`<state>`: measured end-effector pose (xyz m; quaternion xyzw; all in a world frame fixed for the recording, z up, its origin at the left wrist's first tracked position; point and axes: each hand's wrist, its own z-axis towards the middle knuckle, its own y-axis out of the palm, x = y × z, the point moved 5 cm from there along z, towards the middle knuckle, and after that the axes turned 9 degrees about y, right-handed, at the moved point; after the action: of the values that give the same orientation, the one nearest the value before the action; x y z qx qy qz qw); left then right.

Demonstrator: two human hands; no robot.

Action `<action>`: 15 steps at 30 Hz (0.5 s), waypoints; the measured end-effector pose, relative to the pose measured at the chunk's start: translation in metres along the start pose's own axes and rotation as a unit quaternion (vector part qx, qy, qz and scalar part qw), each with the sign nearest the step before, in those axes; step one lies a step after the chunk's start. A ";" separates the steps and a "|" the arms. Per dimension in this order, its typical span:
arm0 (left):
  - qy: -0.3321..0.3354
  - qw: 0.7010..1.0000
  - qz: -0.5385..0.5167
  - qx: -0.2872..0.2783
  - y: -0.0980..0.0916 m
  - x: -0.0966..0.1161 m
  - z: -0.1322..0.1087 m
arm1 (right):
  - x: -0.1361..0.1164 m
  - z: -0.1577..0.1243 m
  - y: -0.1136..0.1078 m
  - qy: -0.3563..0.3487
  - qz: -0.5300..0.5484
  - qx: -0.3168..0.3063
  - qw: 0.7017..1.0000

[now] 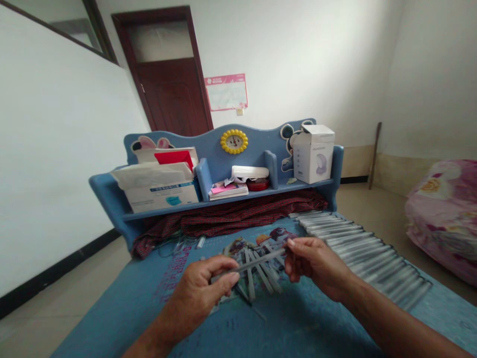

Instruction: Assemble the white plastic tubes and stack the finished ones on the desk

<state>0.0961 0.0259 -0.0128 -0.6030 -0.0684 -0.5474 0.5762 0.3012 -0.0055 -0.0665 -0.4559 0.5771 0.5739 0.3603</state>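
Observation:
Above the middle of the blue desk I hold a thin, greyish translucent pen barrel (pixel 262 259) almost level, its right end a little higher. My left hand (pixel 203 283) pinches the left end between thumb and fingers. At the other end, my right hand (pixel 315 261) is closed with thumb and fingertips on the tip; whether a small part is also in those fingers I cannot make out. Beneath lie several loose translucent barrels (pixel 266 278) in a fanned heap, with a thin dark stick (pixel 244 294) beside them. A long row of pens with dark ends (pixel 368 253) lies on the right.
Behind the desk top (pixel 122 308) stands a blue shelf (pixel 238 198) with a mask box (pixel 164 196), notebooks (pixel 228 191), a white box (pixel 314 156) and a yellow clock (pixel 234 142). A dark red checked cloth (pixel 238 216) lies bunched under it. Pink bedding (pixel 445 214) is at right.

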 end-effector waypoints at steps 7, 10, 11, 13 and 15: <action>-0.003 1.000 0.003 -0.013 0.001 -0.004 0.000 | -0.003 0.003 0.000 -0.002 -0.126 0.029 0.992; -0.016 0.999 -0.015 -0.033 0.002 -0.005 0.000 | -0.002 0.003 0.000 -0.021 -0.146 0.013 0.989; -0.025 0.998 -0.024 -0.042 0.002 -0.006 0.000 | -0.002 0.003 0.000 -0.031 -0.148 0.009 0.988; -0.053 0.995 -0.053 -0.059 0.003 -0.009 0.000 | -0.002 0.002 -0.001 -0.050 -0.151 0.003 0.987; -0.080 0.991 -0.084 -0.072 0.004 -0.012 0.000 | -0.002 0.000 -0.001 -0.060 -0.153 -0.004 0.986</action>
<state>0.0940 0.0318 -0.0241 -0.6771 -0.1250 -0.5469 0.4762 0.3031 -0.0050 -0.0648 -0.5050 0.4758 0.5404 0.4760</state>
